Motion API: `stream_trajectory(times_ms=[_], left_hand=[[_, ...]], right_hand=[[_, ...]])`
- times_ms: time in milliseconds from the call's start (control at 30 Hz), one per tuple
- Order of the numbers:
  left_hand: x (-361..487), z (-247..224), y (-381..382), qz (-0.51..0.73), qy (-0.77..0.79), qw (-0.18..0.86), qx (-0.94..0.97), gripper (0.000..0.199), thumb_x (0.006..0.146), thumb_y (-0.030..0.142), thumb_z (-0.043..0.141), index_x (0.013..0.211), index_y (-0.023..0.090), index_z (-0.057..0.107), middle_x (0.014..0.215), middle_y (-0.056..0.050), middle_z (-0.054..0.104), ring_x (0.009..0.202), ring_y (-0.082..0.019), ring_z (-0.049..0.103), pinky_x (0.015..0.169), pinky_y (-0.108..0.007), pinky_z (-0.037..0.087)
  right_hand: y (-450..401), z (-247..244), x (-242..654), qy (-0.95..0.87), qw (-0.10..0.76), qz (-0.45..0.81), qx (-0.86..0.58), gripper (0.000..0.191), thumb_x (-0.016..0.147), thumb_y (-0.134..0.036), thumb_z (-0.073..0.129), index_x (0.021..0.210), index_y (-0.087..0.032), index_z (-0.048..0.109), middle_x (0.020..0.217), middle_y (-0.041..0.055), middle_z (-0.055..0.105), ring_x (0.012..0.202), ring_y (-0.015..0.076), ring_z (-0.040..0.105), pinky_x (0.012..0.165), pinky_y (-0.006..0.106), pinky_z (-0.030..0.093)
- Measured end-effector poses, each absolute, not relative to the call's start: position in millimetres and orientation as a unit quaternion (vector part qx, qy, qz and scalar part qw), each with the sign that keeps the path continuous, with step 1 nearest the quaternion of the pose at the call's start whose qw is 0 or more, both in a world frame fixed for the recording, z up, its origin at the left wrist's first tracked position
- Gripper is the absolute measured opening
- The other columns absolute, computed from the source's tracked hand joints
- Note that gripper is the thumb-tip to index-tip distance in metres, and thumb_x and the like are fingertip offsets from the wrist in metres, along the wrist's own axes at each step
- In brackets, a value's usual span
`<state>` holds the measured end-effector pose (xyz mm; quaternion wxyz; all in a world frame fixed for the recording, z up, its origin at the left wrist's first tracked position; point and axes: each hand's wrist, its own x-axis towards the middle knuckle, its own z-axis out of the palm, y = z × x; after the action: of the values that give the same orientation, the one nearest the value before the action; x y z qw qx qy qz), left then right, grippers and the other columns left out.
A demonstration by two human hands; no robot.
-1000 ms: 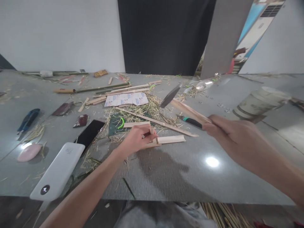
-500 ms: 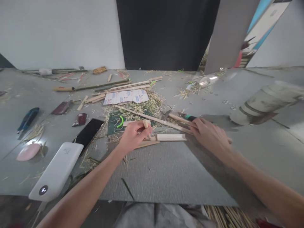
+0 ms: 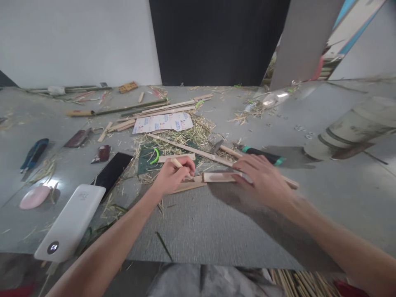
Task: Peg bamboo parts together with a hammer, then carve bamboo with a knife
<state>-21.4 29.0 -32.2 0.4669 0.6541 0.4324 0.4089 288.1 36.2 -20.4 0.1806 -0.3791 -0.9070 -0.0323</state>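
Pinched in my left hand (image 3: 175, 175) is a short pale bamboo stick (image 3: 177, 163), tilted, its lower end close to the joint between pale strips on the table. My right hand (image 3: 262, 175) has its fingers apart; the thumb reaches the right end of a wide split bamboo piece (image 3: 219, 177), though I cannot tell if it presses on it. Beneath that hand lies a hammer (image 3: 230, 152), its wooden handle coming out again on the right. A knife-like tool with a black and green handle (image 3: 262, 156) rests just beyond. A long thin bamboo strip (image 3: 192, 151) runs toward my right fingers.
Shavings (image 3: 201, 130) and a printed paper sheet (image 3: 163, 123) lie behind a green mat (image 3: 145, 163). On the left are a white power bank (image 3: 69, 222), a phone (image 3: 114, 171), a pink oval object (image 3: 34, 197) and blue pliers-like tool (image 3: 34, 154). A large cylinder (image 3: 349, 130) stands right.
My right hand has let go of the hammer handle and moved left to the split bamboo piece's end. The stick in my left hand has gone from nearly upright to slanted.
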Motion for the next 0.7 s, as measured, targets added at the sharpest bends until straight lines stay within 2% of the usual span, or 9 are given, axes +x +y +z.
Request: stream_trajectory(times_ms=[67,133,267,433,567,700], left_hand=[[-21,-32,29,0.415,0.428,0.487,0.638,0.018,0.087,0.015,0.05,0.093,0.019,0.067,0.074,-0.001,0.068,0.06,-0.011,0.056,0.053,-0.021,0.044],[-20,-31,29,0.423,0.422,0.506,0.622,0.02,0.084,0.014,0.051,0.098,0.019,0.065,0.075,0.0,0.068,0.063,-0.012,0.058,0.053,-0.021,0.044],[-20,-31,31,0.443,0.408,0.532,0.595,0.019,0.081,0.015,0.052,0.094,0.019,0.064,0.071,0.0,0.067,0.063,-0.013,0.058,0.052,-0.021,0.042],[-22,-31,33,0.463,0.404,0.546,0.569,0.018,0.081,0.017,0.052,0.093,0.02,0.065,0.071,-0.001,0.068,0.059,-0.013,0.056,0.051,-0.022,0.041],[-21,-29,32,0.456,0.418,0.542,0.57,0.015,0.08,0.018,0.052,0.088,0.02,0.064,0.069,-0.001,0.066,0.063,-0.014,0.059,0.05,-0.022,0.04],[-19,-28,29,0.465,0.425,0.529,0.569,0.012,0.077,0.018,0.052,0.081,0.019,0.063,0.068,-0.001,0.065,0.063,-0.014,0.06,0.05,-0.022,0.04]], right_hand=[[33,-19,274,-0.929,0.151,0.004,-0.338,0.02,0.11,-0.032,0.049,0.114,-0.018,0.063,0.118,0.0108,0.064,0.115,0.027,0.057,0.095,0.041,0.043],[32,-19,261,-0.937,0.123,0.024,-0.327,0.018,0.109,-0.03,0.052,0.117,-0.019,0.064,0.119,0.0111,0.063,0.118,0.0283,0.056,0.098,0.043,0.042],[38,-20,248,-0.941,0.103,0.042,-0.318,0.016,0.109,-0.025,0.05,0.109,-0.018,0.065,0.111,0.0104,0.063,0.109,0.0273,0.057,0.095,0.042,0.042],[37,-19,239,-0.944,0.107,0.064,-0.305,0.023,0.112,-0.028,0.045,0.117,-0.017,0.065,0.112,0.0109,0.062,0.103,0.0252,0.059,0.089,0.04,0.045],[35,-18,236,-0.945,0.096,0.098,-0.295,0.021,0.111,-0.025,0.047,0.107,-0.017,0.067,0.106,0.009,0.062,0.095,0.0217,0.061,0.079,0.035,0.046],[36,-17,238,-0.939,0.09,0.132,-0.305,0.017,0.11,-0.022,0.049,0.106,-0.018,0.066,0.107,0.0076,0.061,0.098,0.0212,0.06,0.079,0.034,0.044]])
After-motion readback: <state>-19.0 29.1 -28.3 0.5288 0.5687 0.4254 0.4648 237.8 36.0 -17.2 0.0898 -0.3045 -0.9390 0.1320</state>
